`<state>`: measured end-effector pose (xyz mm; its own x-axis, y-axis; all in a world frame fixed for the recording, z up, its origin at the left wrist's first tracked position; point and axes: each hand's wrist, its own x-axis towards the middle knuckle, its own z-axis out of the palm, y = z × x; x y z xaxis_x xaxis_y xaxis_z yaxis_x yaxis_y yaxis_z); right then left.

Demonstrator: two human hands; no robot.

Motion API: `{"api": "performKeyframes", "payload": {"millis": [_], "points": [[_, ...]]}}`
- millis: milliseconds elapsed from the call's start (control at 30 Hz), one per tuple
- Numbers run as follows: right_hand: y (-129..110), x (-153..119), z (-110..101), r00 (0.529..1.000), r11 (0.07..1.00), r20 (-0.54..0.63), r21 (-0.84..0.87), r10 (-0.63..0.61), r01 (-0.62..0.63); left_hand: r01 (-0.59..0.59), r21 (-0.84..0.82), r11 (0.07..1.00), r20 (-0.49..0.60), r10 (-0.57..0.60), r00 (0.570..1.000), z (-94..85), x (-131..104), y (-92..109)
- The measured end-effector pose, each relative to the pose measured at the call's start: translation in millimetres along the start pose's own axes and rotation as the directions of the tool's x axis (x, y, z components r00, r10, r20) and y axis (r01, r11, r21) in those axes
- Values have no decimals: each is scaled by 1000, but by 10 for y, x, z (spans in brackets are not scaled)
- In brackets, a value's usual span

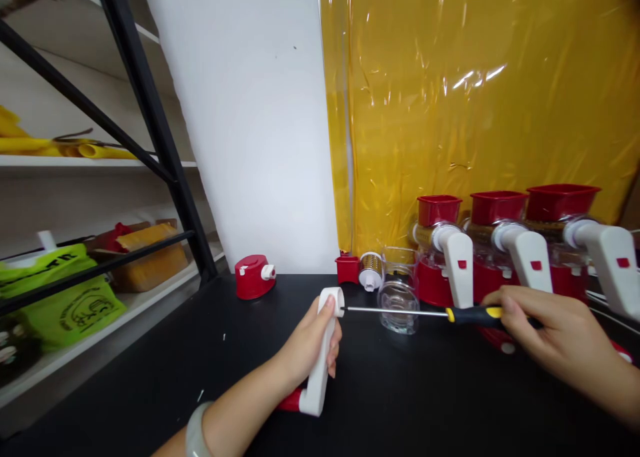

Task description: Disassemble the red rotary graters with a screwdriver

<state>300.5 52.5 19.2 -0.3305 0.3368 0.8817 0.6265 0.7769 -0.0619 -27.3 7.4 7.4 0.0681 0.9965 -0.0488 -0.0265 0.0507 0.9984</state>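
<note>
My left hand (313,340) is wrapped round a white crank handle (316,383), held upright with its round socket end at the top and a red knob (290,400) at the bottom. In my right hand (555,330) is a screwdriver (475,315) with a black and yellow grip, lying level and pointing left. The tip of its metal shaft reaches the opening of the white socket; whether it touches anything inside cannot be made out. Behind the shaft stands a clear plastic container (399,303).
A red base (254,278) sits at the back left of the black table (200,350). A small red hopper (347,269) and a grater drum (371,270) stand at the back. Three assembled red and white machines (437,243) line the right. Shelves (150,297) with a black frame are at left.
</note>
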Motion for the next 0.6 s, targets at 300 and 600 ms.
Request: {"api": "performKeyframes", "payload": {"millis": [300, 600], "points": [[7, -35, 4, 979, 979, 99, 81, 178, -186, -154, 193, 969, -64, 169, 983, -29, -2, -84], [61, 11, 100, 506, 431, 535, 270, 676, -861, -455, 506, 733, 78, 486, 870, -185, -150, -54]]}}
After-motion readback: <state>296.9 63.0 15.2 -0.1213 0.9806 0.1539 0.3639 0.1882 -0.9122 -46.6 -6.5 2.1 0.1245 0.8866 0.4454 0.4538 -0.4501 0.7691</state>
